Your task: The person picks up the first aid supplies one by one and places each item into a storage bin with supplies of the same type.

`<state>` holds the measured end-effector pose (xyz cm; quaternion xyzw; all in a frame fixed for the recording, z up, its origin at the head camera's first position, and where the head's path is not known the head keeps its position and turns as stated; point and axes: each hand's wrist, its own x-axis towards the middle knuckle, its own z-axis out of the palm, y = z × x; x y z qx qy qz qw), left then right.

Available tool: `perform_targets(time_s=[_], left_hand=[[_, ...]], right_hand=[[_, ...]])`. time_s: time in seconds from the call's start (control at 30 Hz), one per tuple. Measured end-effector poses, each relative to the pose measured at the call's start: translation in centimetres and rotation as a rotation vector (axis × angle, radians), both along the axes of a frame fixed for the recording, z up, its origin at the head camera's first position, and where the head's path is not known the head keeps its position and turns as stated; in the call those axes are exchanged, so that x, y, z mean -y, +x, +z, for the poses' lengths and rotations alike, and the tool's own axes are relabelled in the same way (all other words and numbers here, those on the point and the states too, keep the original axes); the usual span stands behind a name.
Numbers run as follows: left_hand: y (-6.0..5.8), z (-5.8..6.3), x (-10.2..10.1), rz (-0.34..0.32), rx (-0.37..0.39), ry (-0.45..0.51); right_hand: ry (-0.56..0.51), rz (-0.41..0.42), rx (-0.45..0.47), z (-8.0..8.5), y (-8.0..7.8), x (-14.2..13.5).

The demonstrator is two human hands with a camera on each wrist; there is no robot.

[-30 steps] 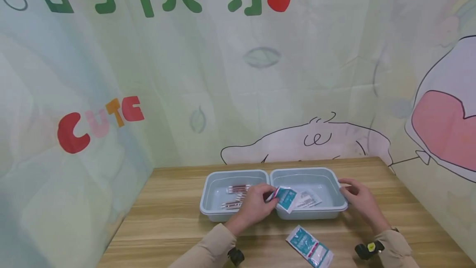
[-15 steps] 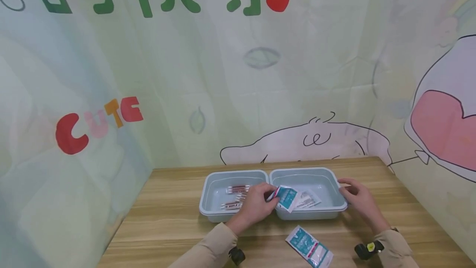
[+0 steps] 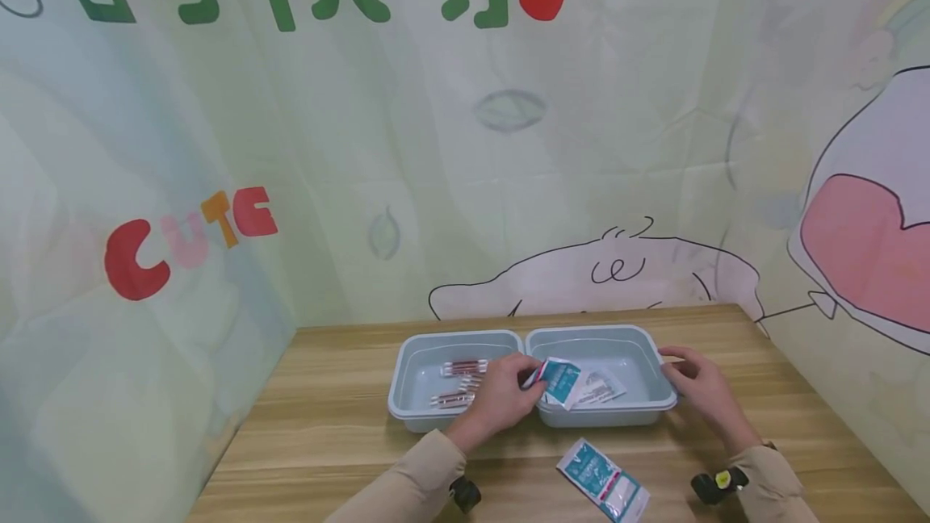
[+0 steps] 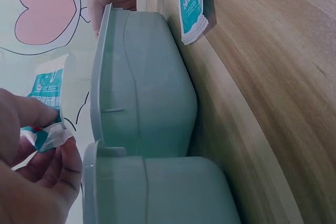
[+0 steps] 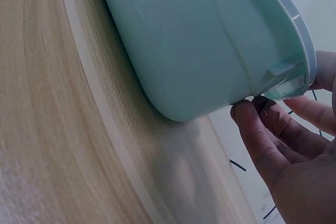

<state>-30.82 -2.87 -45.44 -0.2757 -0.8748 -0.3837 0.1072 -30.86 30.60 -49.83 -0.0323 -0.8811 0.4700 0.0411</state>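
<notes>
My left hand (image 3: 501,394) pinches a small teal-and-white sachet (image 3: 563,382) over the near left corner of the right-hand light blue plastic bin (image 3: 610,418). In the left wrist view the thumb and fingers hold the sachet's crimped end (image 4: 55,135). A further sachet (image 3: 599,388), printed side up, lies inside that bin. At the bin's right end my right hand (image 3: 701,390) grips the rim; the right wrist view shows fingertips (image 5: 244,111) curled under the lip. The bin stands on the wooden table.
A matching bin (image 3: 414,345) stands against it on the left, with several brown-stemmed swabs (image 3: 465,367) inside, partly hidden by my left hand. A teal, pink and white sachet (image 3: 603,479) lies on the table (image 3: 327,426) in front. A printed cloth backdrop (image 3: 349,144) rises behind.
The held sachet's lower corner has lifted slightly. Both hands stay almost where they were, and the head view has shifted a little.
</notes>
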Motion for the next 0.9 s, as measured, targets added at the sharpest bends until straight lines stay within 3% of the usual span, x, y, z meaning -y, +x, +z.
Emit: perform_targets(time_s=[0.9], left_hand=[[-1.1,-0.7,-0.7,0.005,-0.003,-0.038]], right_hand=[[0.006,-0.003,0.009,0.4,0.1,0.1]])
